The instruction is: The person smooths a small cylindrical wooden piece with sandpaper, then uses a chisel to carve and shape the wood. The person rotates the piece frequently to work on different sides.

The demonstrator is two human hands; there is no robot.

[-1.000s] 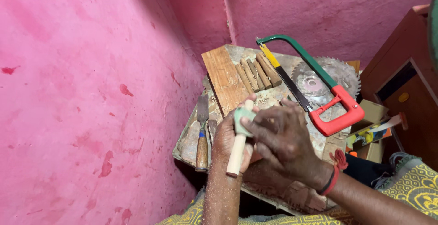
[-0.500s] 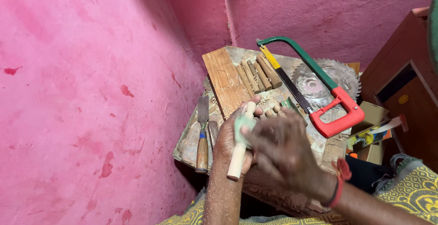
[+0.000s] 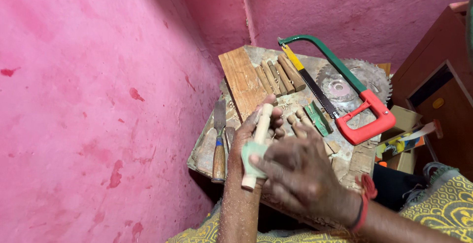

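At frame centre, the left hand (image 3: 256, 134) grips a wooden dowel (image 3: 258, 144); the right hand (image 3: 300, 174) pinches green sandpaper (image 3: 252, 151) around it.

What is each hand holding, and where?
Left hand grips the wooden dowel around its middle; right hand presses a green sanding pad around its lower part.

The right hand (image 3: 300, 171) covers most of the left hand's (image 3: 256, 134) palm and the middle of the pale wooden dowel (image 3: 258, 139), so the grip beneath cannot be read. The green pad (image 3: 253, 149) shows only partly under the thumb. The wooden cabinet (image 3: 433, 85) is cut off by the right edge, and the patterned cloth (image 3: 443, 198) by the lower right corner. The circular saw blade (image 3: 352, 83) lies partly hidden behind the hacksaw (image 3: 345, 90). The workbench's (image 3: 204, 152) near edge disappears behind both forearms.
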